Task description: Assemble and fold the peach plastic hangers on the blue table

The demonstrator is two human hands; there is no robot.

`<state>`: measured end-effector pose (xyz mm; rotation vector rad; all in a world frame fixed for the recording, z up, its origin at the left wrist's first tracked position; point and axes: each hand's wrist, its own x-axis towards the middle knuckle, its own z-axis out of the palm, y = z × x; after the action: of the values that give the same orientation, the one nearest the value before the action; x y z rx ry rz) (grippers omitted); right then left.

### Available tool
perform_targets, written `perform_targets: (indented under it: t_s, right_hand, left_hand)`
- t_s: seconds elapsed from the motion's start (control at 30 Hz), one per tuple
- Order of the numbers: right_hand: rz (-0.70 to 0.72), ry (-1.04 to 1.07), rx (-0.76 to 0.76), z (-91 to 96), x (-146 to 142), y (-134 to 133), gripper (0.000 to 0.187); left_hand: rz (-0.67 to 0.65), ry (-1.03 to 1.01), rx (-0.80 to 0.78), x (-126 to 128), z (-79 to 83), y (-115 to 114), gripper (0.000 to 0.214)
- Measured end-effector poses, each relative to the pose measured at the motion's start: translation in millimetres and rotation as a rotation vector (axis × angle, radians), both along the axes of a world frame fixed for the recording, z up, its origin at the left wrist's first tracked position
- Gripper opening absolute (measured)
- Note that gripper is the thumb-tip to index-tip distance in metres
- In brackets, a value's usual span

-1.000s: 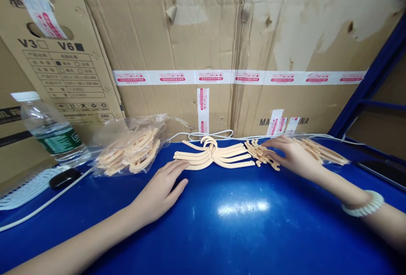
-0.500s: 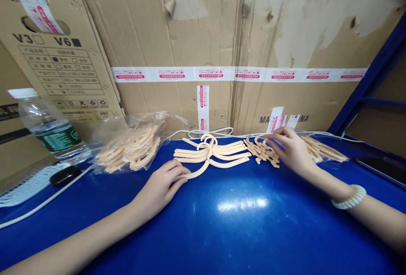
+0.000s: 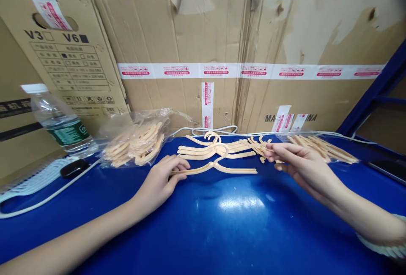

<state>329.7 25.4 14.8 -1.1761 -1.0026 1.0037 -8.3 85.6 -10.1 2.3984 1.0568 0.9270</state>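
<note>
My left hand (image 3: 166, 175) pinches the left arm of a peach-coloured clothes hanger (image 3: 236, 170). The hanger is raised a little towards me, its round hook upward and its right arm free. Behind it, more peach hangers (image 3: 196, 152) lie stacked on the blue table, hooks facing the back. My right hand (image 3: 301, 165) is closed at the fingertips, just in front of a pile of small hook pieces (image 3: 258, 143). What those fingertips hold, if anything, cannot be made out.
Bagged peach pieces (image 3: 133, 144) lie at left, and long pieces (image 3: 323, 146) in plastic at right. A water bottle (image 3: 65, 127), a black oval object (image 3: 74, 168) and a white cable (image 3: 53, 199) are at left. A phone (image 3: 388, 171) lies far right; cardboard (image 3: 177, 34) stands behind.
My left hand has lifted and tilted its hanger off the stack, towards me. My right hand has drawn back from the hook pile, closer to me. The view has shifted slightly.
</note>
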Motion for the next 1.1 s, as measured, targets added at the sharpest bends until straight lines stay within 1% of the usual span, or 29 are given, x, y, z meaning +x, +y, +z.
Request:
perform_targets:
  t_s: [0.1, 0.2, 0.27, 0.37, 0.47, 0.63, 0.8, 0.9, 1.03, 1.1]
  right_hand:
    - [0.026, 0.124, -0.091, -1.4, -3, -1, 0.041]
    - [0.053, 0.204, -0.144, -2.6, -5, -1, 0.048]
    - [0.081, 0.195, -0.184, -2.9, -7, -1, 0.046]
    - [0.125, 0.171, -0.235, -3.9, -8, -1, 0.037]
    - [0.176, 0.137, -0.226, -6.8, -6, 0, 0.034]
    - [0.225, 0.007, -0.221, -10.6, 2, 2, 0.032]
    - [0.365, 0.128, -0.299, -5.6, 0, 0, 0.024]
    - [0.421, 0.134, -0.347, -4.2, -1, -1, 0.022]
    - [0.444, 0.134, -0.329, -7.6, 0, 0, 0.024]
    - [0.432, 0.085, -0.29, -9.8, -1, 0, 0.029]
  left_hand:
    - [0.024, -0.089, -0.101, 1, 0.8, 0, 0.021]
    - [0.045, -0.107, -0.108, 1, 2.4, -2, 0.021]
    - [0.046, -0.122, -0.108, 1, 3.1, -2, 0.021]
    - [0.046, -0.146, -0.118, 1, 3.7, -2, 0.02]
    - [0.05, -0.157, -0.119, 2, 4.2, -2, 0.02]
    - [0.036, -0.167, -0.1, 2, 5.4, -4, 0.018]
    - [0.023, -0.172, -0.039, 2, 6.1, -5, 0.017]
    - [0.015, -0.181, 0.004, 1, 5.5, -5, 0.016]
    - [0.009, -0.17, 0.032, 0, 4.6, -6, 0.017]
    - [-0.002, -0.162, 0.037, 0, 4.6, -6, 0.018]
